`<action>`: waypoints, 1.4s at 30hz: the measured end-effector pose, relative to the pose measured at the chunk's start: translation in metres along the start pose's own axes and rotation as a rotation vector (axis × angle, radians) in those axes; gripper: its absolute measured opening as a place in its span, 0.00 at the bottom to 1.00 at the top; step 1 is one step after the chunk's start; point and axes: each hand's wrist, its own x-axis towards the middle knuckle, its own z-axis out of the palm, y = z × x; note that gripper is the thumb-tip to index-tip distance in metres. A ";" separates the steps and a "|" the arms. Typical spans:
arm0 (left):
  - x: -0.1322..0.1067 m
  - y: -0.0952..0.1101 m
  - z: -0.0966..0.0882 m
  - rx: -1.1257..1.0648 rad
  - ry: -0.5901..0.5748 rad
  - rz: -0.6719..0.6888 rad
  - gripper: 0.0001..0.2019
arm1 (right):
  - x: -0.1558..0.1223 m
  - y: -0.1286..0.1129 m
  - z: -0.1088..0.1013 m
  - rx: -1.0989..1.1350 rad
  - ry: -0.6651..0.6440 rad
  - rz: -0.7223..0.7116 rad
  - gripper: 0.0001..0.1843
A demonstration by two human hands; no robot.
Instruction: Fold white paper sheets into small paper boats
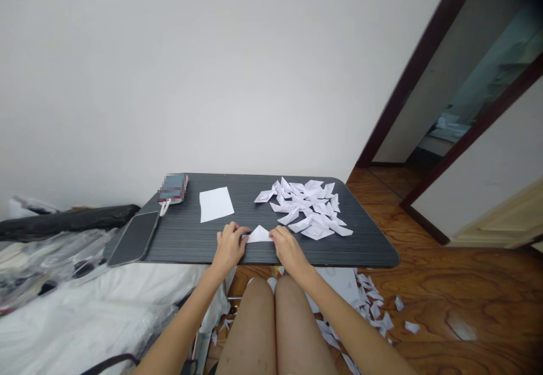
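Observation:
A small white paper folded into a triangle (259, 233) lies near the front edge of a dark table (373, 250). My left hand (229, 246) pinches its left corner with fingers curled. My right hand (287, 246) presses on its right corner, fingers closed on it. Behind the hands a flat white sheet (216, 203) rests on the table. To the right lies a pile of several folded white paper pieces (307, 207).
A phone (134, 238) lies face down at the table's left edge, a small patterned case (173, 188) behind it. Folded paper scraps (373, 307) litter the wooden floor on the right. White bedding (85, 318) and a dark bag sit left. A doorway opens at right.

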 end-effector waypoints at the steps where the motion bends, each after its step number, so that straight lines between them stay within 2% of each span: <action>1: -0.001 0.001 -0.001 0.018 0.011 -0.030 0.11 | -0.003 0.001 -0.001 0.026 0.010 0.011 0.13; 4: -0.004 0.004 -0.003 0.056 0.025 -0.074 0.10 | -0.006 0.005 -0.002 0.097 0.052 0.067 0.11; 7: -0.006 0.007 -0.003 0.061 0.028 -0.050 0.09 | 0.001 0.008 0.002 0.164 0.089 0.109 0.07; 10: -0.008 0.007 -0.002 0.057 0.056 -0.035 0.09 | 0.010 0.008 0.010 0.184 0.087 0.118 0.13; 14: -0.008 0.001 0.002 -0.012 0.115 -0.057 0.10 | 0.014 0.009 0.013 0.281 0.120 0.133 0.06; 18: -0.002 -0.006 0.003 -0.289 0.125 -0.117 0.12 | 0.014 0.014 0.008 0.483 0.187 0.120 0.02; 22: 0.007 -0.003 -0.003 -0.720 -0.052 -0.137 0.14 | 0.015 0.016 0.005 0.637 0.221 0.098 0.02; 24: 0.009 0.002 -0.007 -0.888 -0.124 -0.157 0.16 | 0.015 0.015 0.004 0.676 0.214 0.084 0.03; 28: 0.011 0.008 -0.014 -1.122 -0.173 -0.264 0.17 | 0.013 0.008 0.000 0.685 0.188 0.055 0.02; 33: 0.008 0.006 -0.013 -1.265 -0.237 -0.346 0.15 | 0.010 0.000 -0.006 0.659 0.149 0.037 0.03; 35: 0.007 0.003 -0.011 -1.269 -0.218 -0.354 0.14 | 0.010 0.001 -0.006 0.779 0.141 0.071 0.07; 39: 0.005 -0.004 -0.008 -1.263 -0.188 -0.341 0.14 | 0.010 0.011 -0.005 1.193 0.046 0.209 0.28; 40: 0.005 -0.005 -0.008 -1.262 -0.191 -0.332 0.14 | 0.009 0.014 -0.005 1.266 0.008 0.235 0.28; 42: 0.005 -0.007 -0.007 -1.261 -0.203 -0.305 0.13 | 0.009 0.017 -0.006 1.355 -0.058 0.258 0.21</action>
